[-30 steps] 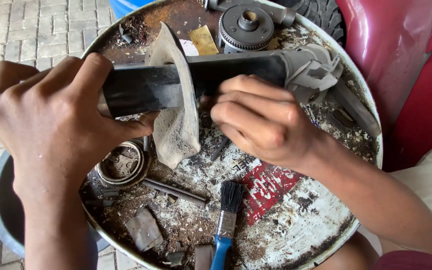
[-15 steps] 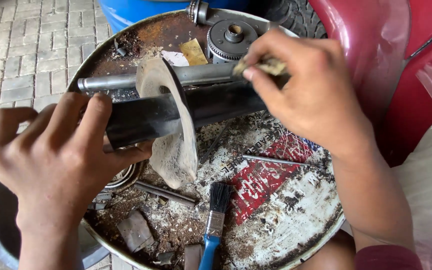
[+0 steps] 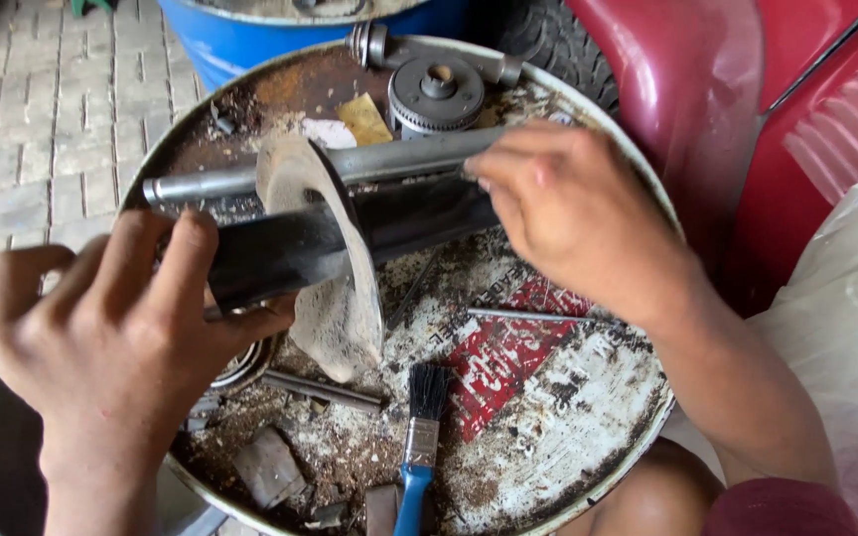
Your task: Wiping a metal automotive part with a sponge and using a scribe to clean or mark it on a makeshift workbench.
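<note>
The left hand is gripping the black strut tube, fingers wrapped around; right hand fingers are pressing together on its end. It is looking heavy, stiff, dusty.

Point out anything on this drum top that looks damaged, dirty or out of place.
The drum lid is rusted, its red paint flaking, and strewn with grit and metal scraps. The dished plate on the black strut tube, held by the left hand and right hand, is crusted with dirt.
</note>
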